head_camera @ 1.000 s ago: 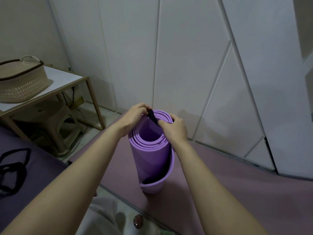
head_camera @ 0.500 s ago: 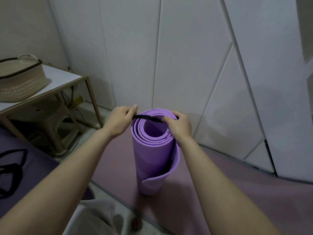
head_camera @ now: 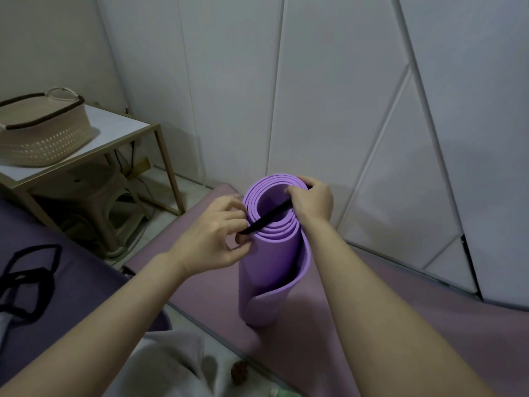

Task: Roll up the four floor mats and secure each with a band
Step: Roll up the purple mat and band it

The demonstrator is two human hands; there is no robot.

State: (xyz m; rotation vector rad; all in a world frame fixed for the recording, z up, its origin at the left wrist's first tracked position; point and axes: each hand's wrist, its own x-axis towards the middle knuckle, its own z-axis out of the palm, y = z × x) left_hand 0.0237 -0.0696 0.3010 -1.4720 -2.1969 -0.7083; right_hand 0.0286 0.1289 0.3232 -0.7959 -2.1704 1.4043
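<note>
A light purple mat point(head_camera: 272, 262), rolled into a tube, stands upright on a flat pink mat point(head_camera: 400, 305); its outer flap hangs loose near the bottom. A black band point(head_camera: 269, 216) is stretched diagonally across the roll's open top. My left hand point(head_camera: 209, 239) pinches the band's near end at the roll's left rim. My right hand point(head_camera: 312, 202) grips the far end at the right rim. A dark purple mat point(head_camera: 71, 296) lies flat at the left, with several more black bands point(head_camera: 28, 279) on it.
A small table point(head_camera: 120, 130) with a woven basket point(head_camera: 43, 130) on it stands at the left, a plastic stool point(head_camera: 108, 207) beneath it. White panelled wall doors point(head_camera: 343, 110) close off the far side. My knee in grey cloth point(head_camera: 166, 365) is at the bottom.
The band went from bunched at the roll's rim to stretched across its top, and now runs diagonally. My left hand dropped lower on the near rim; the view tilted down and shifted.
</note>
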